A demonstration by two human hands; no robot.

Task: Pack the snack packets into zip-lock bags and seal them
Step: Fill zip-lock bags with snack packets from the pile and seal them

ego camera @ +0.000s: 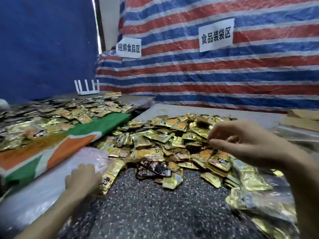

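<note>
A big heap of gold snack packets (165,140) lies on the speckled table (146,204). My right hand (241,140) hovers over the heap's right side, thumb and fingers spread apart above the packets with nothing between them. My left hand (82,178) sits at the lower left with fingers curled onto a clear zip-lock bag (110,175) that has some gold packets in it. The fingertips are hidden. A stack of empty clear bags (38,195) lies under and left of that hand. Filled clear bags of packets (259,204) lie at the lower right.
A second spread of packets (51,116) covers a green and orange sack (69,140) at the left. A white router (87,87) stands behind it. A striped tarp with paper signs (216,36) forms the back wall. Cardboard (300,118) lies at the far right.
</note>
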